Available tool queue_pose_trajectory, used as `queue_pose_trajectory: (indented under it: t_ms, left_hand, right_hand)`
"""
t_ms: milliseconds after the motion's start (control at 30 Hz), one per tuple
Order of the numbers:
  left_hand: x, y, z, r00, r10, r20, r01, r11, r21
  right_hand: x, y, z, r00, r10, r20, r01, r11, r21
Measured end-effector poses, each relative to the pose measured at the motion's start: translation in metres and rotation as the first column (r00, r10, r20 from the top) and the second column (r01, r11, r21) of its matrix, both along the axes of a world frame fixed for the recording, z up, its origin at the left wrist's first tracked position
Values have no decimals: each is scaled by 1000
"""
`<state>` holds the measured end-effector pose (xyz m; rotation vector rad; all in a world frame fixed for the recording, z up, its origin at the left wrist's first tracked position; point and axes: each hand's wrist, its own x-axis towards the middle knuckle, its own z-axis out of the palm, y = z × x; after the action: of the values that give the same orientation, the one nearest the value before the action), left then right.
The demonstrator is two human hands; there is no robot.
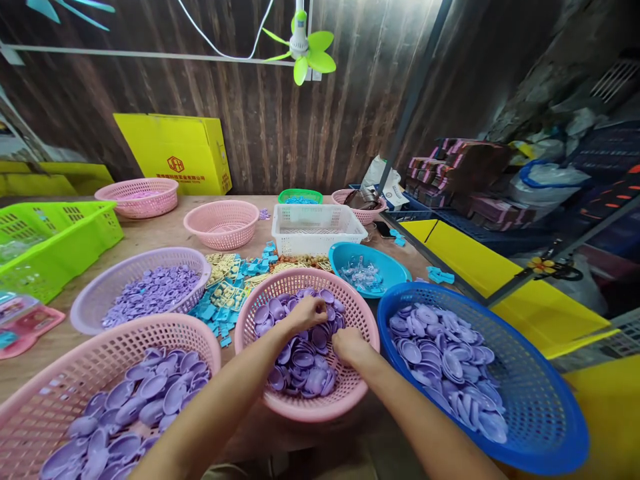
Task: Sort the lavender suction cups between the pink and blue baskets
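Seemingly, purple pieces (303, 360) are being handled inside the front-middle pink basket (320, 411); left hand (311, 312) and right hand (349, 343) curl narrowly, fingers' contents unclear; the next move probably calls for a light pinch.

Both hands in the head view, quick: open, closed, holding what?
Left hand: curled over purple pieces; holding cannot be told.
Right hand: curled; holding cannot be told.

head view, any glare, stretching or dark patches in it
Head view: pale sheen on the wall right of the fan; head view: wide-angle stretch, it seems, draws the blue basket toward the corner; head view: murky upper right, where detail sinks into shadow.
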<state>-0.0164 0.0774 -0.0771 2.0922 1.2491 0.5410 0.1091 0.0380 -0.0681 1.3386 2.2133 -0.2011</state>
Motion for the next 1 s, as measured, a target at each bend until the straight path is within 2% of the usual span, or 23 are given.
queue_pose_trajectory:
  t_ms: [100,233,400,667,767,867,933,1000]
  left_hand:
    - [1,-1,-6,979,-107,-173,121,990,75]
    - [2,0,-12,959,-128,-252,159,982,106]
    - [1,3,-12,980,-58,-189,84,988,132]
    - [1,2,7,990,138,7,-138,982,126]
    - [0,2,10,954,250,165,-241,968,-68]
    - [-3,3,7,919,317,237,-241,923,-300]
    - [-4,5,4,913,322,251,-221,906,-361]
    - [-5,6,2,899,328,290,-197,895,-401]
  right_hand:
    - [-1,-1,0,1000,11,16,-11,999,-34]
    - [-3,-2,2,999,35,30,-33,998,-59]
    - [-3,-3,4,999,27,35,-25,998,-53]
    - [-9,-3,3,999,-14,-35,15,999,32]
    - [-6,-3,9,995,-58,-82,65,994,85]
    - [0,-6,16,980,-143,-142,165,973,161]
    - [4,-8,20,937,-194,-291,279,916,287]
    - [7,-8,22,871,-173,-459,379,831,406]
